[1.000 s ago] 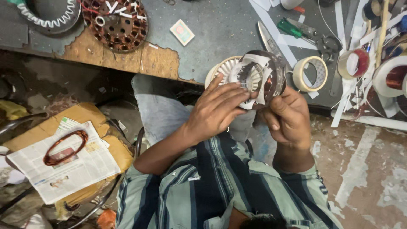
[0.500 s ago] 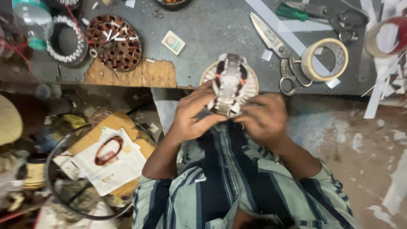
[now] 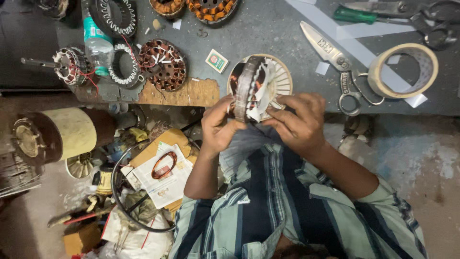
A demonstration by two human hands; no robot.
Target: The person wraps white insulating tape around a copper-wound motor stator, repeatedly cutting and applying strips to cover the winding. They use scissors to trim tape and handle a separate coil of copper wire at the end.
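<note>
I hold a round motor stator on edge above the near rim of the grey workbench. It has dark steel laminations, copper windings and white paper slips sticking out of its slots. My left hand grips its left side from below. My right hand pinches the paper slips on its right side. A pale slotted disc lies on the bench right behind the stator.
Scissors, a roll of tape, a green-handled screwdriver and white paper strips lie on the right. Several wound stators, a plastic bottle and a small box sit on the left. Cluttered floor with a copper coil on paper lies below left.
The stator has turned from facing me to standing on edge, and both hands have shifted around it. The view has moved right and down along the bench.
</note>
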